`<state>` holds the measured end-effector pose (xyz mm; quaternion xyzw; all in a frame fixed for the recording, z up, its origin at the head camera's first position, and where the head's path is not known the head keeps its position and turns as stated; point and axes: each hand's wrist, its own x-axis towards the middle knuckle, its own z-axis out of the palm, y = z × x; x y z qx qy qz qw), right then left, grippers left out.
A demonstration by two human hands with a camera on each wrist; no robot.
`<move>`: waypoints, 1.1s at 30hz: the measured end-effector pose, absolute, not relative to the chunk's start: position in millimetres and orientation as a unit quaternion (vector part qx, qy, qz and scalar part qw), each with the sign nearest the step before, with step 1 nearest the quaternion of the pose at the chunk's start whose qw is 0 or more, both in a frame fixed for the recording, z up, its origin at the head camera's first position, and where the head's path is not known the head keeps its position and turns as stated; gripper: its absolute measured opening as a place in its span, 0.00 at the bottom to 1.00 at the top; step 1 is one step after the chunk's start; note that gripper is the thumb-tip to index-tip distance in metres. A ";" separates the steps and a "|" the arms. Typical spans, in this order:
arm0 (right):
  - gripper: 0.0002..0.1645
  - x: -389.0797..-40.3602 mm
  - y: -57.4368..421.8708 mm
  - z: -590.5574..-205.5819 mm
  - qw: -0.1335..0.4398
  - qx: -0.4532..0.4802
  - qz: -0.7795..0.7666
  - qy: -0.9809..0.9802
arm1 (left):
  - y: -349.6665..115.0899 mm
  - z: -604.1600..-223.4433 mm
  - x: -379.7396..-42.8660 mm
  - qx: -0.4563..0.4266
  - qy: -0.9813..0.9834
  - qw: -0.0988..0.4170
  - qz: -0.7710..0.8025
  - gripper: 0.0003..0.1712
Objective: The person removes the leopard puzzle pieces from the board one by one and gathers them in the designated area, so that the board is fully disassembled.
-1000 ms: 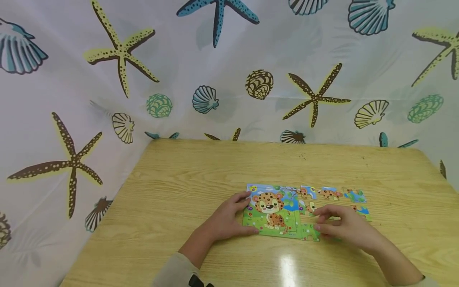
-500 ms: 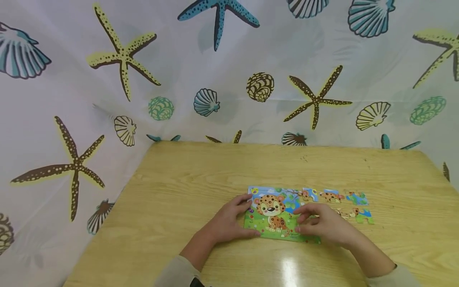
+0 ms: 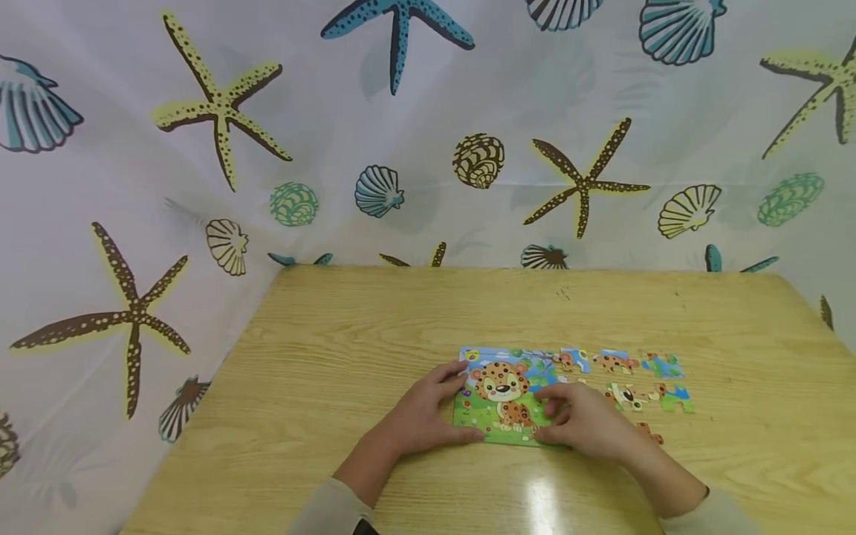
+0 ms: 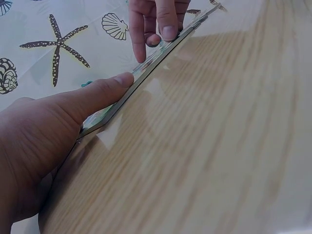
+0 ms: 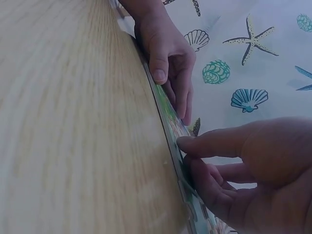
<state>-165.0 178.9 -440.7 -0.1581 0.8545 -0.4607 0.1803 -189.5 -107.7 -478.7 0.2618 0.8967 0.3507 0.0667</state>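
Observation:
A puzzle board (image 3: 498, 383) printed with a spotted leopard cub on grass lies flat on the wooden table. My left hand (image 3: 424, 412) rests along its left side, fingers at the left edge and thumb at the near edge. My right hand (image 3: 588, 423) covers the board's right end. In the left wrist view, the right hand (image 4: 156, 19) touches the board with a straight index finger, the thumb apart from it. No piece shows between those fingertips. Loose jigsaw pieces lie right of the board, among them a leopard-spotted piece (image 3: 614, 362) and a blue-green piece (image 3: 662, 365).
Another blue and green piece (image 3: 677, 399) and a spotted piece (image 3: 647, 432) lie beyond the right hand. Behind the table (image 3: 374, 319) hangs a white curtain (image 3: 428, 134) with starfish and shells, which also runs along the left side.
My right hand has moved left from the loose pieces onto the board's right end, uncovering a spotted piece near the table's front. The left hand stays in place at the board.

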 end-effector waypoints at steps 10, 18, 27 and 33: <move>0.37 -164.1 174.8 -441.7 0.149 -0.160 -0.419 0.881 | -106.7 -480.0 -190.3 0.256 0.902 0.062 0.341 0.57; 0.36 -164.7 173.3 -442.5 0.139 -0.139 -0.413 0.889 | -106.0 -478.1 -189.9 0.258 0.901 0.060 0.343 0.58; 0.28 -163.2 173.0 -439.2 0.126 -0.102 -0.428 0.889 | -107.7 -479.9 -189.8 0.258 0.901 0.058 0.345 0.58; 0.17 -164.1 187.7 -430.9 0.132 -0.120 -0.460 0.870 | -104.6 -480.2 -190.7 0.262 0.896 0.056 0.354 0.57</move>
